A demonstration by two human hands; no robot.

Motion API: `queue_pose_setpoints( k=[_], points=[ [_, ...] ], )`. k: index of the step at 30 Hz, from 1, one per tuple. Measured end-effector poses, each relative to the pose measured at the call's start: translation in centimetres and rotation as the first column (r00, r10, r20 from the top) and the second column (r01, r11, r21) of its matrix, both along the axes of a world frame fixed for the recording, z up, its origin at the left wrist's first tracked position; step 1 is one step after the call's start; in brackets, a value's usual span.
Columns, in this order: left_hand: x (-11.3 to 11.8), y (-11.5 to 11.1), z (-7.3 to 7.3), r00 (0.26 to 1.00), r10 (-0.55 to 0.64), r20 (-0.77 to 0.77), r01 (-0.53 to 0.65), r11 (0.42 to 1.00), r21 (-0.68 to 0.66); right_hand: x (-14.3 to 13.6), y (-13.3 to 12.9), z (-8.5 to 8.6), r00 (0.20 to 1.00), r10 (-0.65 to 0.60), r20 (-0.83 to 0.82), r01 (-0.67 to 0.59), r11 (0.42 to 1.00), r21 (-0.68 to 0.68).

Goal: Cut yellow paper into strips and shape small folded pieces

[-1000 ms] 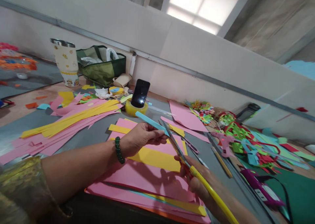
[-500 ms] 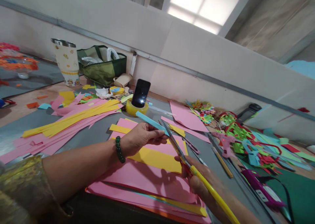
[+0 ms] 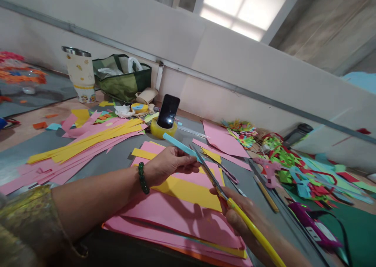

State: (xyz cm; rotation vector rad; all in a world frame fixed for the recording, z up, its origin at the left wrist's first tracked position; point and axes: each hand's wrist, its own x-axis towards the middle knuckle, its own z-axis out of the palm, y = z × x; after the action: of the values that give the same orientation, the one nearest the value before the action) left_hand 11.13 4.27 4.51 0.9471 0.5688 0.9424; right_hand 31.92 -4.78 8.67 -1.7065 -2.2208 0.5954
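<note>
A narrow light blue paper strip [image 3: 178,143] is pinched between the thumb and fingers of my left hand [image 3: 173,161], which wears a green bead bracelet. My right hand [image 3: 235,210] is closed on yellow-handled scissors [image 3: 252,228]. The scissor blades point up and left, slightly parted, with the strip's right end by them. Beneath both hands lies a stack of pink sheets [image 3: 176,220] with a wide yellow strip [image 3: 185,192] across it.
Pink and yellow strips [image 3: 96,138] spread at the left. A phone [image 3: 168,111] leans on a tape roll behind the hands. To the right are a pink glue gun [image 3: 269,171], a purple device [image 3: 315,226] and coloured scraps. A tumbler [image 3: 80,75] and green bag [image 3: 126,79] stand behind.
</note>
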Motion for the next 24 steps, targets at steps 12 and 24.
queue_pose_setpoints(
  k=[12, 24],
  points=[
    [-0.12, -0.04, -0.04, 1.0, -0.013, -0.008, 0.013, 1.0, -0.005, 0.01, 0.16, 0.08, 1.0, 0.018, 0.011, -0.018, 1.0, 0.0],
    [-0.17, 0.08, -0.23, 1.0, -0.028, -0.002, 0.028, 0.999, -0.02, 0.24, 0.4, 0.74, 0.999, 0.036, 0.039, -0.035, 0.999, -0.023]
  ],
)
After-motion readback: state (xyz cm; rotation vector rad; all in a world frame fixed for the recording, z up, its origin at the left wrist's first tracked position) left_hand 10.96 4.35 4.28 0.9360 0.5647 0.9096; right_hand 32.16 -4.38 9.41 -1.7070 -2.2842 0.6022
